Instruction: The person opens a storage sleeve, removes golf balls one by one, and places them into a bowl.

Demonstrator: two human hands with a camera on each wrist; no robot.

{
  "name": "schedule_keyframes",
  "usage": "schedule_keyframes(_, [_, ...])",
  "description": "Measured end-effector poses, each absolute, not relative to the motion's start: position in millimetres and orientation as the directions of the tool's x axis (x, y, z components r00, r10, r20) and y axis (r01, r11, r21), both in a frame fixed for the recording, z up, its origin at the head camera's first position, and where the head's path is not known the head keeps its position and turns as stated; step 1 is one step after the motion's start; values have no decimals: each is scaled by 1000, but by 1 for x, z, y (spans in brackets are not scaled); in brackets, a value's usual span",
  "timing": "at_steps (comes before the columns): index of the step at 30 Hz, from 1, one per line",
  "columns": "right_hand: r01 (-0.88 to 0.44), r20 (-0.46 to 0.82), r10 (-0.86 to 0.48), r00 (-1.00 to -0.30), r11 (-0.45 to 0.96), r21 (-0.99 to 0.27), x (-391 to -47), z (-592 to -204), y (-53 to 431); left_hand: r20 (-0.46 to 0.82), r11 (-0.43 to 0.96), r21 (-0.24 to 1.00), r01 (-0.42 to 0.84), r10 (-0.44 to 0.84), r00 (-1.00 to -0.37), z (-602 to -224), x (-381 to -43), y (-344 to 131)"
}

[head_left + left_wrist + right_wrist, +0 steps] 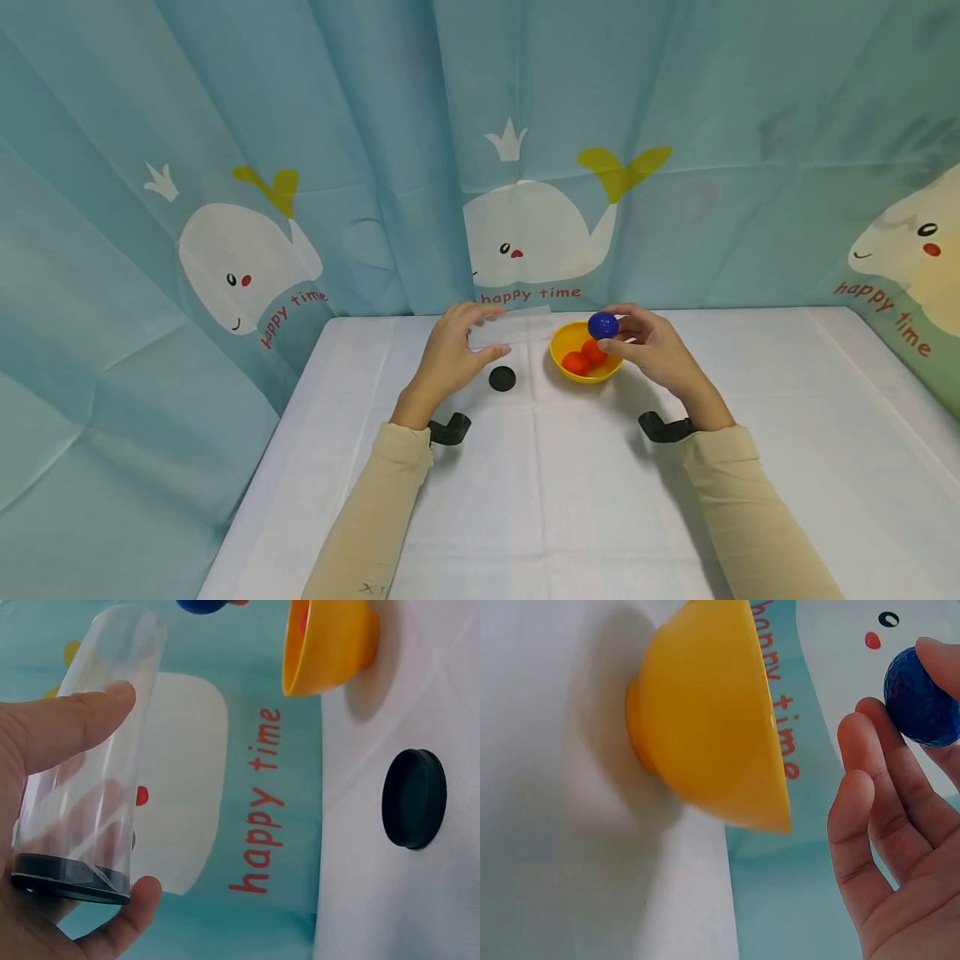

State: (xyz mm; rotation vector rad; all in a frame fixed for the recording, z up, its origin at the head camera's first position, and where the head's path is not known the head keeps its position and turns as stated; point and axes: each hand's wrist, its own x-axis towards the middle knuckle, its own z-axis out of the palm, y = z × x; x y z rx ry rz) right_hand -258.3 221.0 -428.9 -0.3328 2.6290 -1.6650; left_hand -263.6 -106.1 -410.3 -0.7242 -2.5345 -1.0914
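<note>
My left hand [455, 352] grips a clear plastic tube [112, 772], its thumb and fingers curled around the wall. The tube lies tilted with its far end toward the bowl, and a black cap [71, 879] closes the end near the palm. No ball shows inside it. With thumb and fingertips my right hand [651, 343] pinches a dimpled blue ball [922, 701] over the right side of a yellow bowl [705, 712]. Two orange balls [576, 363] show in the bowl. On the table, a loose black cap [415, 799] lies below the left hand.
A white cloth covers the table [540, 500]. Along its back edge hangs a blue curtain [390, 167] printed with white whales. Each wrist wears a black camera mount [450, 428].
</note>
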Motion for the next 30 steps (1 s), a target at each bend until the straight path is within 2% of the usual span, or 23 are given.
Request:
schedule_keyframes(17, [-200, 111, -201, -973, 507, -838, -264, -439, 245, 457, 585, 604, 541, 303, -837, -411, -263, -106])
schedule_keyframes(30, [-190, 55, -238, -970, 592, -783, -266, -446, 251, 420, 585, 669, 459, 212, -882, -411, -262, -106])
